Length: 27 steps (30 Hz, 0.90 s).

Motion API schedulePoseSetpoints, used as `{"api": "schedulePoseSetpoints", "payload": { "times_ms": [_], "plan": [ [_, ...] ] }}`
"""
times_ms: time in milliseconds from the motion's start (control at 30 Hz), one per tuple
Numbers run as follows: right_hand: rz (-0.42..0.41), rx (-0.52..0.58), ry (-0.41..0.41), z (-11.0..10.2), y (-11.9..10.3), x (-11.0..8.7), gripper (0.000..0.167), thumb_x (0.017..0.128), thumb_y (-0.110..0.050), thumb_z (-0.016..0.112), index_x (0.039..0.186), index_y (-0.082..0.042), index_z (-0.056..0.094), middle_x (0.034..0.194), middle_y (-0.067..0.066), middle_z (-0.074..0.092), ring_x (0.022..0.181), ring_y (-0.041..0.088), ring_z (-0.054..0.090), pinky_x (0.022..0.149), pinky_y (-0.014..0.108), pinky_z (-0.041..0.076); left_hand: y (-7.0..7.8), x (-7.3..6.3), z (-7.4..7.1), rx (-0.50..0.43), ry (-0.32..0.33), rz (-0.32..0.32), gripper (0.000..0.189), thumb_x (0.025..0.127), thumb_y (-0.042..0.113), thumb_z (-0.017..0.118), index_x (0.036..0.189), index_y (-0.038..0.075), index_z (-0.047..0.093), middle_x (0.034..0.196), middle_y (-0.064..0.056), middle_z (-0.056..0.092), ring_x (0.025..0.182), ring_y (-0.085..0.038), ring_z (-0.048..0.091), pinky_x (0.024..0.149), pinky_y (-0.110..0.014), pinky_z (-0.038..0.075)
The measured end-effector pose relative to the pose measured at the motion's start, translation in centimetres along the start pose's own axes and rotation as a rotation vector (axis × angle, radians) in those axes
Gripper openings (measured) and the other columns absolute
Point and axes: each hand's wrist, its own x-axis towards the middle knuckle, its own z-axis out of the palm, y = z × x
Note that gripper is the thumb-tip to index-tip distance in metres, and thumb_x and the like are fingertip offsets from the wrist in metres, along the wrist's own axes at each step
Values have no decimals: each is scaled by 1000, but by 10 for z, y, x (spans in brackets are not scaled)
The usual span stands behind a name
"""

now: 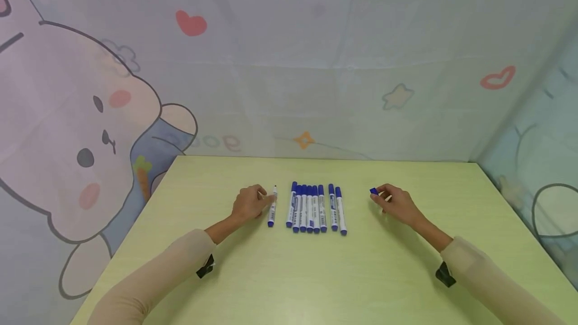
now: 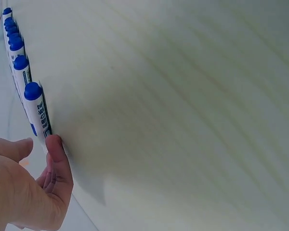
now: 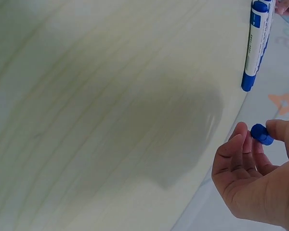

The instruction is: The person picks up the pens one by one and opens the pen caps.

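Note:
My left hand (image 1: 250,203) is beside an uncapped white marker (image 1: 272,214) lying on the table, its bare tip pointing away from me. The thumb overlaps that marker near its tip in the head view. In the left wrist view a gap shows between thumb and forefinger, and a fingertip is right at the marker's side. Off to the right, my right hand (image 1: 397,205) pinches a small blue marker cap (image 3: 262,134) between thumb and fingers, held over the table. Between the hands lies a row of capped white markers (image 1: 309,209) with blue ends.
Two more capped markers (image 1: 333,207) lie side by side, slightly apart at the row's right end. All rest on a pale yellow-green table (image 1: 289,275). A printed cloth (image 1: 289,64) with a cartoon rabbit hangs behind the table's far edge.

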Motion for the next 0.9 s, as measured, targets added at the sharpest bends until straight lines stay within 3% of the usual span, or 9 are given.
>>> {"api": "schedulePoseSetpoints", "payload": {
  "times_ms": [167, 367, 467, 633, 900],
  "plan": [
    [3, -7, 5, 1, 4, 4, 36, 103, -17, 61, 125, 12, 60, 96, 25, 72, 66, 21, 69, 59, 23, 51, -4, 1, -3, 3, 54, 50, 34, 96, 28, 71, 115, -1, 68, 87, -14, 74, 65, -19, 66, 56, -26, 46],
    [37, -7, 6, 2, 9, 9, 42, 104, -19, 59, 131, 13, 56, 96, 25, 73, 63, 15, 68, 57, 24, 51, -10, 0, -7, -133, 77, 100, 40, 97, 23, 71, 127, -3, 65, 107, -21, 74, 98, -36, 71, 81, -43, 59],
    [65, 3, 7, 3, 11, 11, 43, 105, -20, 58, 131, 13, 56, 95, 24, 73, 63, 15, 68, 57, 24, 51, -10, -3, -9, -205, 48, 95, 47, 99, 25, 69, 137, -2, 60, 122, -22, 71, 113, -39, 68, 93, -49, 58],
    [108, 0, 19, 3, 13, 13, 42, 104, -22, 60, 128, 12, 58, 91, 21, 73, 62, 14, 67, 58, 24, 50, -8, -11, -14, -284, -36, 64, 57, 103, 34, 63, 151, 6, 49, 146, -17, 60, 133, -36, 58, 107, -48, 51],
    [150, -37, 8, 2, 18, 17, 44, 101, -24, 64, 126, 12, 59, 94, 23, 75, 62, 11, 67, 62, 27, 51, -9, -25, -21, -354, -172, 85, 62, 105, 37, 57, 159, 12, 38, 157, -15, 47, 138, -41, 53, 110, -52, 48]
  ]
}}
